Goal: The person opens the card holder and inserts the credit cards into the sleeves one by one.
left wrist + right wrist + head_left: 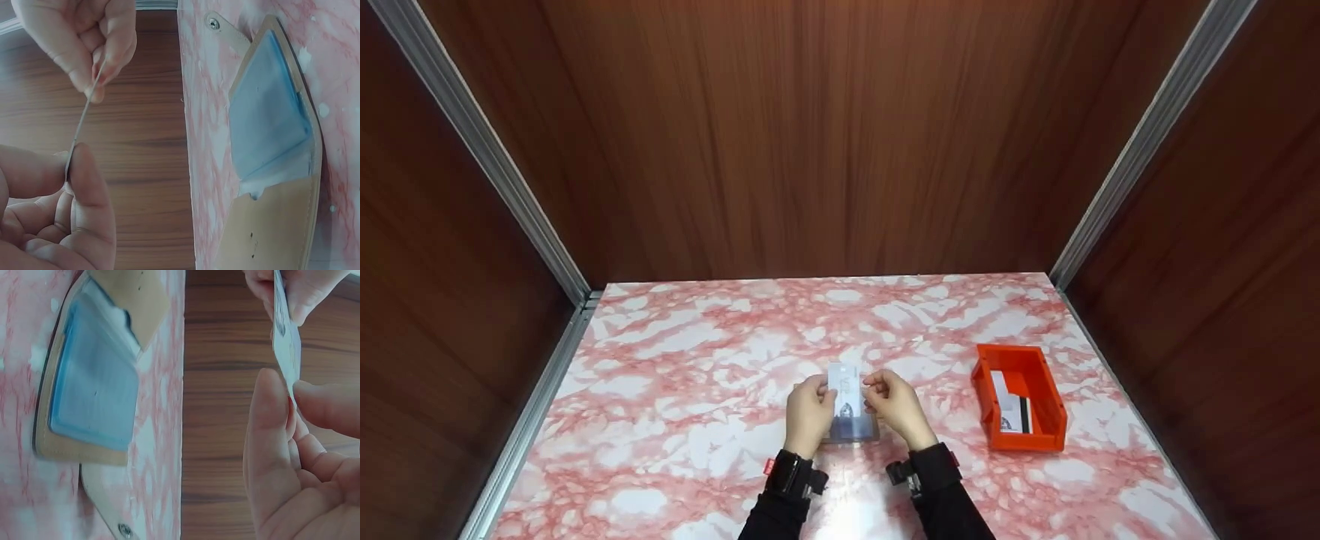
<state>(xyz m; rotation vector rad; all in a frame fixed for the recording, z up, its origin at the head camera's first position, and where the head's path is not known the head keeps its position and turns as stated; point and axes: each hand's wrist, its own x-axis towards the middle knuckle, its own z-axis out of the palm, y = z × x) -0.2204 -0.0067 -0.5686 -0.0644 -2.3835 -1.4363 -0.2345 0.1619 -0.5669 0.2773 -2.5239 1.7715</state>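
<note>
Both hands hold a small white card [844, 384] upright above the marble-patterned table [682, 390]. My left hand [819, 395] pinches its left edge and my right hand [879, 391] pinches its right edge. The left wrist view sees the card [82, 122] edge-on, between my left hand [70, 163] and the right hand's fingers [107, 50]. From the right wrist, the printed card [287, 343] runs up from my right hand [289, 396]. Under the hands an open tan card holder [851, 433] lies flat, its bluish clear pocket [264, 129] facing up and its snap strap [225, 31] spread out.
An orange bin [1054, 420] stands right of the hands with a few cards [1009, 409] inside. Dark wood panels wall the table at the back and both sides, with metal rails [547, 375] along the edges.
</note>
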